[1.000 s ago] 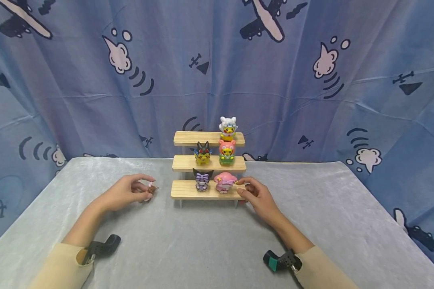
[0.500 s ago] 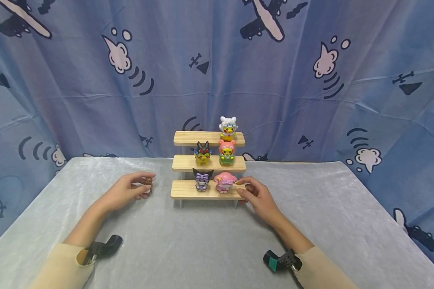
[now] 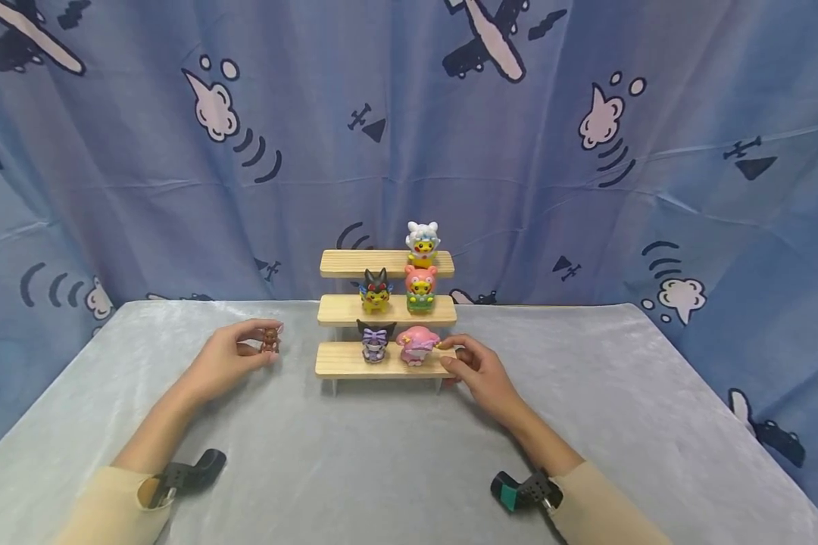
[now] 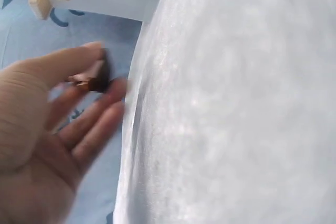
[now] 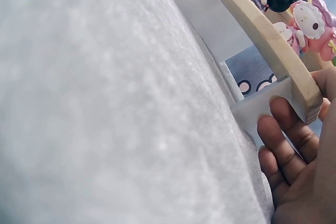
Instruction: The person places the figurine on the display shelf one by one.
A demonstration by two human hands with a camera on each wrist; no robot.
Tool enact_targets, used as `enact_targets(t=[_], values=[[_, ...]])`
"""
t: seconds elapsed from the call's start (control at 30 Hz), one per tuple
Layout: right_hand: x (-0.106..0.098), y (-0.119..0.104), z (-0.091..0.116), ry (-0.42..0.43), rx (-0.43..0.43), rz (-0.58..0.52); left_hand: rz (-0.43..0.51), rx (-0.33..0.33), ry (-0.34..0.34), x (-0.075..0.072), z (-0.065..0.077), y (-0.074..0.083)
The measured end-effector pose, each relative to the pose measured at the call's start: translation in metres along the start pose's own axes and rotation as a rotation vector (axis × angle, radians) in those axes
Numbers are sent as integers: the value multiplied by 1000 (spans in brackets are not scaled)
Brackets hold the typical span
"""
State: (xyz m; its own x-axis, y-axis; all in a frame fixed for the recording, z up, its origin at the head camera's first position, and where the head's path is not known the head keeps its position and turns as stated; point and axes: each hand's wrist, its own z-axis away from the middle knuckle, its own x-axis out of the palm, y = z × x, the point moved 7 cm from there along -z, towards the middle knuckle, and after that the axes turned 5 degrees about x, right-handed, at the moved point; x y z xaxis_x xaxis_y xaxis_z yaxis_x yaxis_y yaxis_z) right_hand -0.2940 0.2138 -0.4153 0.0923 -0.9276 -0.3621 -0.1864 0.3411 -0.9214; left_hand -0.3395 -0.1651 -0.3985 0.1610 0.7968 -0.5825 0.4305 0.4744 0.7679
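Observation:
My left hand (image 3: 223, 362) pinches a small brown figurine (image 3: 270, 341) between thumb and fingertips, over the table left of the shelf. It looks upright in the head view; in the left wrist view the figurine (image 4: 101, 81) is dark and blurred. My right hand (image 3: 485, 380) holds the right end of a three-tier wooden display shelf (image 3: 341, 362), at the bottom tier. In the right wrist view several fingers (image 5: 283, 140) curl beneath the plank against the clear support. Close to that hand stands a pink-hooded figurine (image 3: 417, 347).
Beside the pink one stands a purple-and-black figurine (image 3: 374, 344). The middle tier bears a black-eared yellow figurine (image 3: 376, 294) and a pink-and-green one (image 3: 420, 291). A white-hooded figurine (image 3: 423, 244) stands top right. Behind the grey cloth-covered table (image 3: 354, 462) hangs a blue curtain (image 3: 409, 113).
In my left fingers the brown figurine has turned from a tilted pose to upright. My right hand keeps its place on the shelf end. The head view has shifted slightly.

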Motion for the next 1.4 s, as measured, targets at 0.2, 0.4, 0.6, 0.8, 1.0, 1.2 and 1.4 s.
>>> enact_targets(t=[0.2,0.4,0.6,0.8,1.0,1.2,1.4], values=[[0,-1,-2,2,5,2,-40,-2,140,-13,-5,17],[-1,-1,0,3,9,0,-13,44,183,-15,-15,36],[-1,1,1,11,1,10,-38,85,213,-17,-29,61],[-1,0,-1,6,-4,6,-84,128,255,-21,-45,87],[-1,1,0,7,0,1,-84,171,274,-18,-67,109],[-1,2,-1,2,-1,-6,-69,193,290,-11,-89,122],[0,2,-1,0,8,-13,-69,215,291,-1,-108,126]])
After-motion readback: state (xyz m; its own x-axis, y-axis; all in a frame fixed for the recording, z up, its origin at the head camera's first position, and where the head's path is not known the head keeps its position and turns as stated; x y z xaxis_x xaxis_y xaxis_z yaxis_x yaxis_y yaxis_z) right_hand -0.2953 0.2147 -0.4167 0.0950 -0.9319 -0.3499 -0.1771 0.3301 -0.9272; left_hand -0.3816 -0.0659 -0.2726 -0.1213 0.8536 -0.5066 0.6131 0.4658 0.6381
